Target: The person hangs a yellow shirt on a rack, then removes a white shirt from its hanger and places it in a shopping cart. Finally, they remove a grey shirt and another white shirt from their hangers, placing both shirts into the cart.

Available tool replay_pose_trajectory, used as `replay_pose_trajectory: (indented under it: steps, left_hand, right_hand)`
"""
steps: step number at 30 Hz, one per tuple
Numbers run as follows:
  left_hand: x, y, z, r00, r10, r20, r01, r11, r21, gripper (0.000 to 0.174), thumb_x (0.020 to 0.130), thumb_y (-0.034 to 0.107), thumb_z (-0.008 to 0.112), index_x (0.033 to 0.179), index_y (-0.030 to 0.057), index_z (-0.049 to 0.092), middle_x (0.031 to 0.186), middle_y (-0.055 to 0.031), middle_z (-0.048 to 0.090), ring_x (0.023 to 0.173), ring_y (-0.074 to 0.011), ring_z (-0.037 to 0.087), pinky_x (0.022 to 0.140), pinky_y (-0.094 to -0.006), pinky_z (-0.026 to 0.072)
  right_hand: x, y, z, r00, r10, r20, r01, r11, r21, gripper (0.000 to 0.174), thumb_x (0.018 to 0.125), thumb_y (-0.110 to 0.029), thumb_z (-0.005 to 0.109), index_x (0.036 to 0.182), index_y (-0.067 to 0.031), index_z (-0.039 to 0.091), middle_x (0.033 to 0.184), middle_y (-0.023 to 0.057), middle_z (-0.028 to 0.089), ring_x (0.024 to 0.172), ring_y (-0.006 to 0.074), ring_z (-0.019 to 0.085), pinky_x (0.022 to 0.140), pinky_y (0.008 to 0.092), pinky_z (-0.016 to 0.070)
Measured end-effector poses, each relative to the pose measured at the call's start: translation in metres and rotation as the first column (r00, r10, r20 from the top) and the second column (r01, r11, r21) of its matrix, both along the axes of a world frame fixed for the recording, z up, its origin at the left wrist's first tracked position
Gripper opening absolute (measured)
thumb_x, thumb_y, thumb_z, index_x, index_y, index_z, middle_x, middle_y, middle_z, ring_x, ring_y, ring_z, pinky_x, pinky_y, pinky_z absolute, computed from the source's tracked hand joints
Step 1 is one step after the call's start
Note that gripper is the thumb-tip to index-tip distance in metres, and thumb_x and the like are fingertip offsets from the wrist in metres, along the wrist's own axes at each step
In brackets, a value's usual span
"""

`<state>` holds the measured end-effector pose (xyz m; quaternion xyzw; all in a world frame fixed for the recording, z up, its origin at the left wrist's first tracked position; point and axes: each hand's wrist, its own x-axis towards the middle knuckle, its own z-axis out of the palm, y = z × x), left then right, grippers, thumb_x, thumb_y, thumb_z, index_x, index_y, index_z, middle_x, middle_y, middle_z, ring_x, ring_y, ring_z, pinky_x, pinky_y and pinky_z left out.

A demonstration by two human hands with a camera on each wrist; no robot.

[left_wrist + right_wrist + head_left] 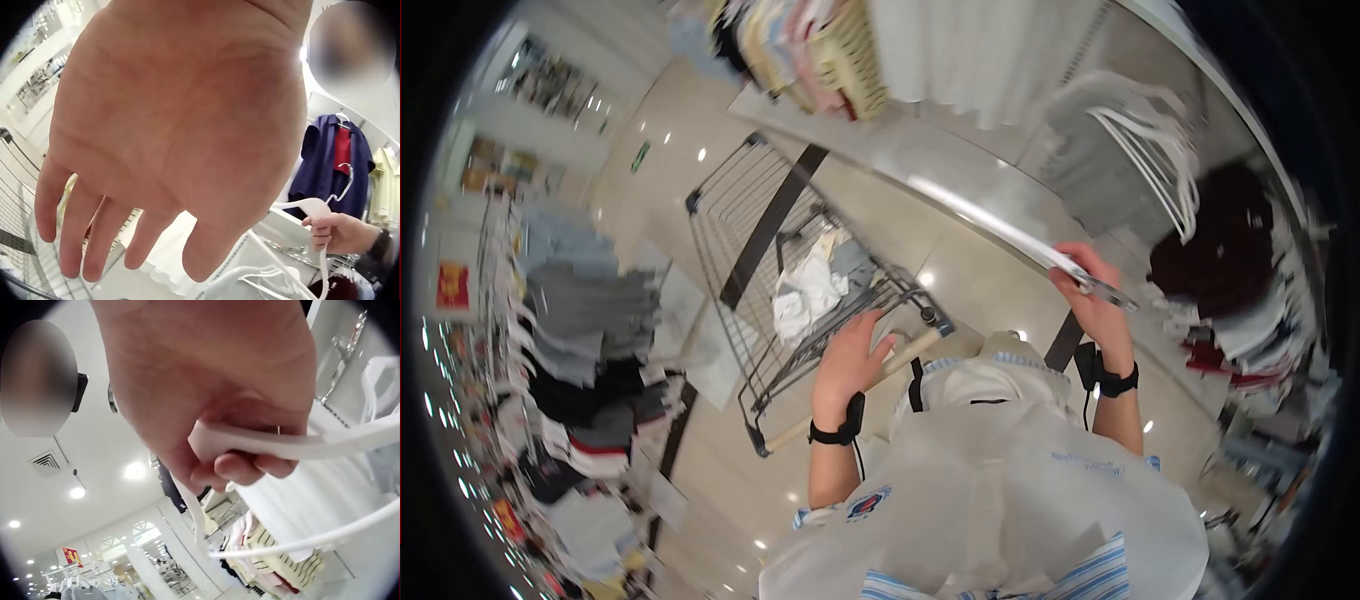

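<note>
My right hand grips a white clothes hanger by its shoulder part, out to my right. In the right wrist view, curled fingers wrap the hanger, and its lower bar shows with no garment on it. The left wrist view shows its metal hook above the right hand. My left hand is over the near end of a wire shopping cart, close to the handle. Palm and spread, relaxed fingers of the left hand hold nothing. White clothing and grey clothing lie in the cart.
Several white hangers hang on the right, above dark and pale garments. A low white ledge runs along the wall beside the cart. Striped and pink clothes hang beyond it. Garment racks line the left.
</note>
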<state>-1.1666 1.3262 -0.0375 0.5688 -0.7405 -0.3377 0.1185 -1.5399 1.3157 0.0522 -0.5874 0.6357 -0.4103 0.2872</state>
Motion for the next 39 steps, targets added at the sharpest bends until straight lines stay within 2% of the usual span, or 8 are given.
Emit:
replay_pose_trajectory:
  steps: [6,10,15,20,27,35,36,39]
  left_hand:
    - [-0.166,-0.004,0.022,0.965,-0.258,0.036,0.255,0.963,0.087,0.052,0.100,0.034,0.065,0.140,0.0012,0.055,0.126,-0.0282,0.064,0.116,-0.0487,0.062,0.096,-0.0495,0.0516]
    - [-0.273,0.001,0.028,0.924,-0.383,-0.014,0.379,0.906,0.189,0.052,0.103,0.035,0.064,0.144,0.0040,0.054,0.132,-0.0247,0.064,0.123,-0.0372,0.063,0.098,-0.0447,0.0539]
    - [-0.372,-0.002,0.032,0.826,-0.561,0.059,0.531,0.808,0.254,0.054,0.103,0.036,0.064,0.145,0.0039,0.053,0.136,-0.0240,0.063,0.124,-0.0368,0.064,0.099,-0.0441,0.0546]
    - [-0.437,-0.012,0.046,0.764,-0.637,0.102,0.593,0.756,0.275,0.053,0.104,0.037,0.064,0.145,0.0048,0.053,0.136,-0.0236,0.063,0.124,-0.0362,0.064,0.100,-0.0439,0.0547]
    - [-0.476,-0.043,0.042,0.732,-0.666,0.146,0.611,0.736,0.292,0.054,0.103,0.040,0.064,0.146,0.0075,0.054,0.136,-0.0227,0.064,0.125,-0.0353,0.064,0.101,-0.0440,0.0531]
    - [-0.503,-0.103,0.018,0.795,-0.606,-0.022,0.602,0.785,0.144,0.053,0.102,0.037,0.066,0.143,0.0049,0.055,0.129,-0.0223,0.067,0.117,-0.0354,0.066,0.095,-0.0440,0.0548]
    - [-0.503,-0.112,0.016,0.817,-0.576,-0.042,0.574,0.803,0.158,0.053,0.102,0.039,0.063,0.142,0.0051,0.055,0.128,-0.0288,0.065,0.122,-0.0434,0.062,0.101,-0.0497,0.0511]
    - [-0.497,-0.138,0.002,0.855,-0.516,-0.054,0.518,0.851,0.084,0.053,0.101,0.041,0.062,0.141,0.0060,0.056,0.126,-0.0298,0.065,0.121,-0.0458,0.062,0.102,-0.0506,0.0507]
  right_hand:
    - [-0.159,0.061,-0.024,0.980,-0.015,-0.197,0.056,0.977,0.207,0.026,0.090,-0.020,0.073,0.112,-0.0065,0.070,0.080,0.0152,0.071,0.067,0.0335,0.064,0.064,0.0417,0.0493]
    - [-0.267,0.118,-0.048,0.940,-0.246,-0.235,0.282,0.950,0.133,0.025,0.091,-0.020,0.073,0.112,-0.0073,0.070,0.078,0.0155,0.069,0.066,0.0336,0.064,0.063,0.0426,0.0491]
    - [-0.362,0.180,-0.042,0.853,-0.475,-0.217,0.508,0.852,0.131,0.022,0.093,-0.016,0.072,0.112,-0.0071,0.068,0.073,0.0159,0.066,0.065,0.0326,0.064,0.061,0.0418,0.0485]
    - [-0.409,0.203,-0.036,0.775,-0.630,-0.044,0.630,0.776,-0.012,0.021,0.098,-0.013,0.068,0.116,-0.0021,0.066,0.088,0.0165,0.069,0.064,0.0276,0.061,0.061,0.0369,0.0483]
    - [-0.448,0.157,-0.034,0.724,-0.687,-0.055,0.665,0.718,-0.205,0.021,0.101,-0.012,0.063,0.119,-0.0012,0.065,0.097,0.0175,0.068,0.075,0.0321,0.064,0.067,0.0391,0.0517]
    - [-0.498,0.048,-0.041,0.681,-0.589,-0.435,0.556,0.802,-0.215,0.016,0.097,-0.010,0.063,0.110,-0.0020,0.059,0.095,0.0206,0.068,0.088,0.0445,0.066,0.073,0.0534,0.0530]
    - [-0.497,0.032,-0.034,0.684,-0.574,-0.450,0.561,0.808,-0.178,0.015,0.096,-0.011,0.064,0.109,-0.0027,0.060,0.093,0.0206,0.068,0.088,0.0449,0.066,0.073,0.0536,0.0535]
    - [-0.511,-0.011,-0.040,0.694,-0.490,-0.527,0.465,0.864,-0.192,0.018,0.097,-0.013,0.065,0.112,-0.0037,0.062,0.093,0.0221,0.069,0.088,0.0451,0.067,0.072,0.0534,0.0537]
